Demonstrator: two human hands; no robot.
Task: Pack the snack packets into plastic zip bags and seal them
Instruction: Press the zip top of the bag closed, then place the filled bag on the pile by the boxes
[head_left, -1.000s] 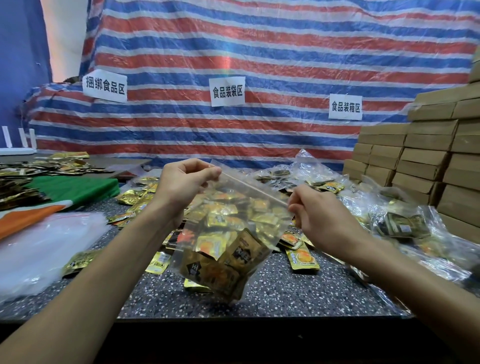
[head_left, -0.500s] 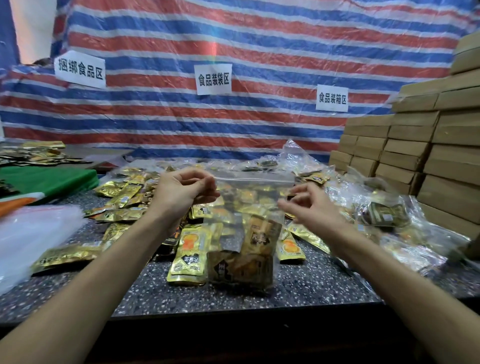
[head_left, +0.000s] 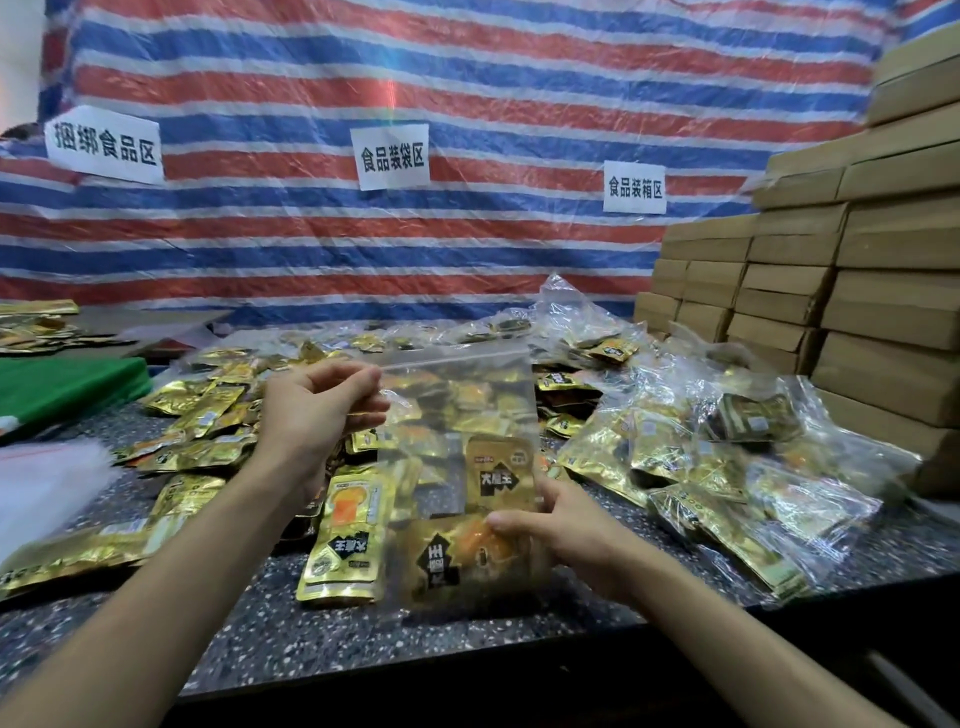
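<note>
A clear plastic zip bag (head_left: 457, 415) stands upright in front of me on the speckled table (head_left: 322, 639), with several gold snack packets (head_left: 498, 470) inside its lower half. My left hand (head_left: 317, 410) pinches the bag's upper left edge just below the zip strip. My right hand (head_left: 566, 530) grips the bag's lower right side, fingers curled over the packets inside. A loose gold packet (head_left: 348, 540) lies just left of the bag.
Loose gold packets (head_left: 197, 415) are heaped on the left and behind. Filled clear bags (head_left: 717, 457) are piled on the right. Stacked cardboard boxes (head_left: 857, 291) rise at far right. A green cloth (head_left: 62, 384) and a white plastic bundle (head_left: 36, 483) lie at left. A striped tarp forms the backdrop.
My right hand let go of the bag's top right corner and dropped to grip its lower right side. The bag now rests upright on the table. My left hand kept its pinch.
</note>
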